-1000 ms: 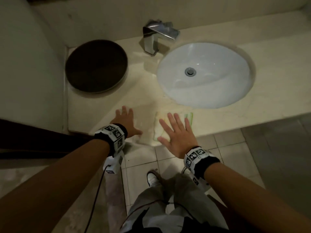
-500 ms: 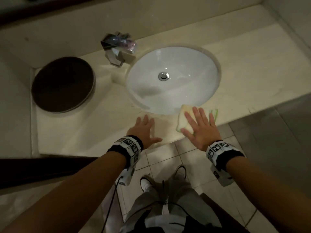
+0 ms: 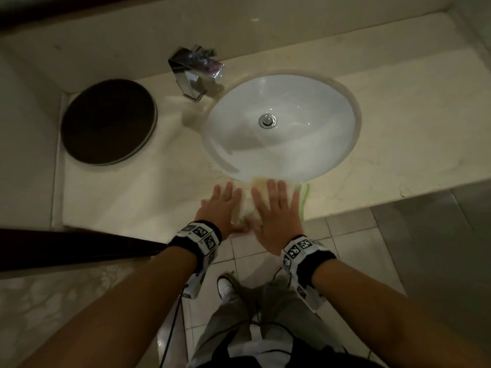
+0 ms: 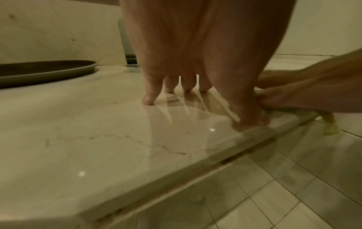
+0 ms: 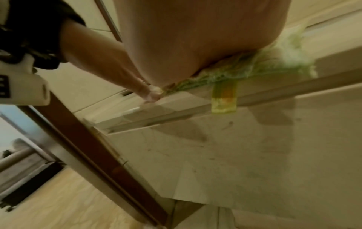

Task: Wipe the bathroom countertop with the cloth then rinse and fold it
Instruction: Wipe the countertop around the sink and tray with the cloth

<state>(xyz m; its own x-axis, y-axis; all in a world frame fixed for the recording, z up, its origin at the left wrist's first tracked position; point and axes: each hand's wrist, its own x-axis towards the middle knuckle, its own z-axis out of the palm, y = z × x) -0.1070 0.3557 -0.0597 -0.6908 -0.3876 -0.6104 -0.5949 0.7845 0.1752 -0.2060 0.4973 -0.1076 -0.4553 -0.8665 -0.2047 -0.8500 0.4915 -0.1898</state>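
Note:
A pale yellow cloth [image 3: 259,184] with a green-striped edge lies on the beige marble countertop [image 3: 398,128], just in front of the sink [image 3: 292,155]. My right hand [image 3: 276,208] presses flat on it with straight fingers. Below the palm in the right wrist view the cloth [image 5: 254,66] bunches up, and its yellow label [image 5: 224,99] hangs over the counter's front edge. My left hand [image 3: 223,205] lies beside it on the bare marble, fingers straight [image 4: 149,99], thumb against the right thumb and the cloth's left edge.
A chrome faucet [image 3: 196,73] stands behind the sink's left side. Further left on the counter sits a dark round tray [image 3: 109,120]. A wall closes off the counter's left end and back. Tiled floor and my shoe [image 3: 225,285] are below the front edge.
My right hand has slid the cloth along the front edge below the sink. The left hand has come in from the left and now lies against the right hand.

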